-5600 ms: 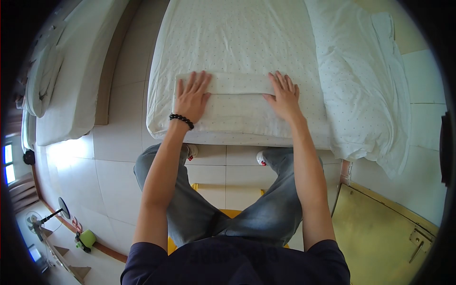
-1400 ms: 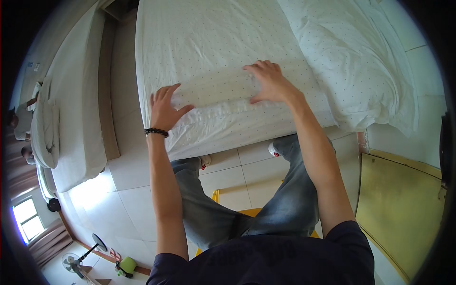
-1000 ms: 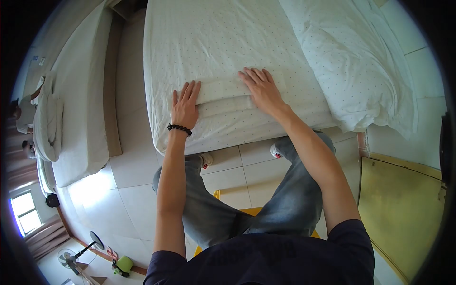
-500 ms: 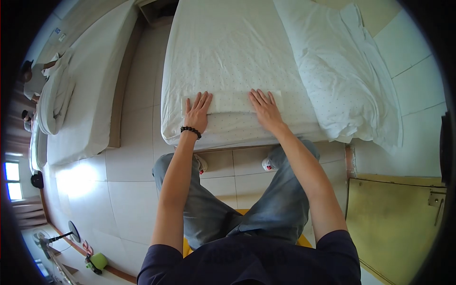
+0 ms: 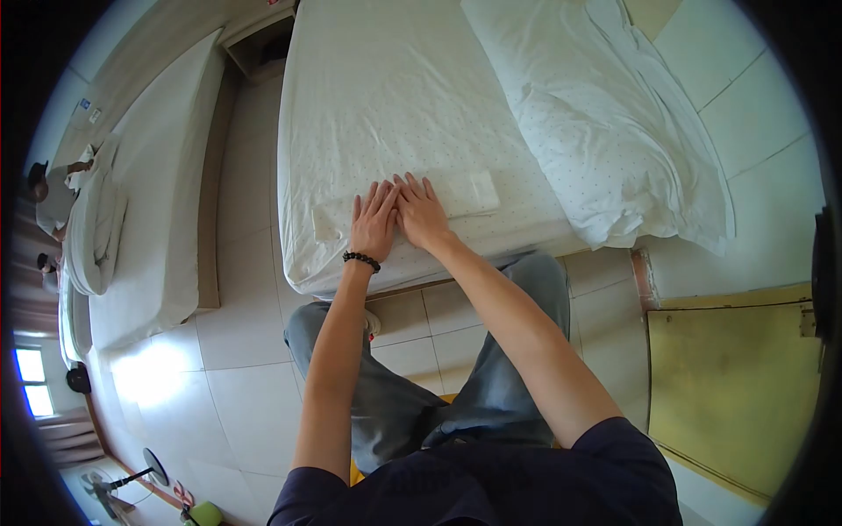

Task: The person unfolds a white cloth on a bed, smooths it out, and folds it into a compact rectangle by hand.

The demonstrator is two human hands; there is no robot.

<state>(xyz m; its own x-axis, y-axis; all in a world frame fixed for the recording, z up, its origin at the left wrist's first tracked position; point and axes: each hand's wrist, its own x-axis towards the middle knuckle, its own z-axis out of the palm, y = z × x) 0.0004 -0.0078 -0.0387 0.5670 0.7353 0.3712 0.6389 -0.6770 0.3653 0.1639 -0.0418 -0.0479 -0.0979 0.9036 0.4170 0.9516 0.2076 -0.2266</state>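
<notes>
A folded white cloth (image 5: 469,195) lies as a long narrow strip near the front edge of the bed (image 5: 386,96), which has a white dotted sheet. My left hand (image 5: 374,223), with a black beaded bracelet at the wrist, lies flat on the middle of the strip, fingers extended. My right hand (image 5: 421,215) rests right beside it, palm down, and the fingers of the two hands touch or slightly overlap. Neither hand grips the cloth. Both ends of the strip show, one on each side of my hands.
A bunched white dotted quilt (image 5: 596,131) lies along the bed's right side. At the left stands another bed (image 5: 158,193) with folded bedding, and two people (image 5: 54,197) are beyond it. A yellow metal door panel (image 5: 732,386) is at the lower right, a fan (image 5: 96,482) at the lower left.
The hands, earlier apart near the two ends of the strip, have come together at its middle. The cloth, earlier a wider piece with a fold across it, is now a narrow strip. The view has shifted.
</notes>
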